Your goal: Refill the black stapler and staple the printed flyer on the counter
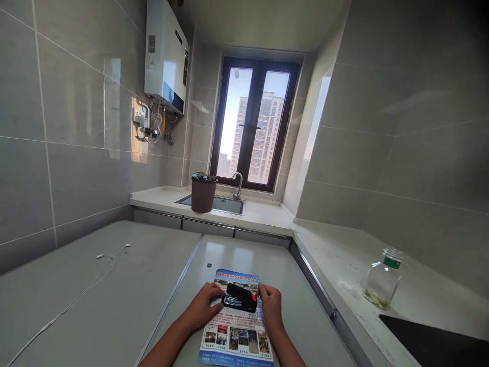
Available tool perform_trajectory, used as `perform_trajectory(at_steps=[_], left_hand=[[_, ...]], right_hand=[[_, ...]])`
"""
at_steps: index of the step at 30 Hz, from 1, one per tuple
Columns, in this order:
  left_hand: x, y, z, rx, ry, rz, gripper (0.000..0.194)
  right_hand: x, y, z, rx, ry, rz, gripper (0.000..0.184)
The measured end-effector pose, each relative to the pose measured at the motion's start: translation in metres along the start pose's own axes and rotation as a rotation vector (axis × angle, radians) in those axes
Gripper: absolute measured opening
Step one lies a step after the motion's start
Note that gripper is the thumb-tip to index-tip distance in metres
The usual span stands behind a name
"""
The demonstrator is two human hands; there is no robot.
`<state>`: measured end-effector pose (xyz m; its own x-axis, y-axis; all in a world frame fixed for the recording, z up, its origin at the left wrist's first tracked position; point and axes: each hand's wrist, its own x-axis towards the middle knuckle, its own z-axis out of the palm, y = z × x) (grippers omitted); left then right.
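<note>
A black stapler (240, 297) with a red spot at its right end lies over a printed leaflet (239, 351) on the grey tabletop. Its top arm is tilted up a little from the base, and a metal part shows at the left. My left hand (204, 307) is closed on the stapler's left end, thumb and fingers against it. At the other end, the fingers of my right hand (270, 303) pinch the stapler beside the red spot. Just beyond the leaflet rests a small grey strip (209, 265), too small to name for certain.
A white cable (82, 294) runs across the table on the left. Past the table, a brown bin (204, 195) stands at the sink (229, 205) with its faucet (239, 184). A glass jar (383, 280) stands on the right counter, near a black panel (431, 341).
</note>
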<state>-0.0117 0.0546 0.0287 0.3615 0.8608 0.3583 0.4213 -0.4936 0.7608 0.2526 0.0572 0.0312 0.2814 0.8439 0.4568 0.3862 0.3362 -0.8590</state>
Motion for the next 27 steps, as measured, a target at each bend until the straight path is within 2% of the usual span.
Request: perform_trajectory(at_steps=[7,15,27], left_hand=[[0.0009,0.0012,-0.0003,-0.001,-0.009,-0.006,0.03],[0.0018,0.0006,0.0023,0.055,-0.007,0.039,0.023],[0.0006,-0.0004,0.0025,0.073,-0.008,0.024,0.023]], right_hand=[[-0.0026,-0.004,0.0004,-0.021,-0.024,0.0,0.051],[-0.0055,-0.0082,-0.002,-0.077,-0.036,-0.068,0.052],[-0.0051,-0.0043,-0.0006,-0.123,-0.041,-0.099,0.051]])
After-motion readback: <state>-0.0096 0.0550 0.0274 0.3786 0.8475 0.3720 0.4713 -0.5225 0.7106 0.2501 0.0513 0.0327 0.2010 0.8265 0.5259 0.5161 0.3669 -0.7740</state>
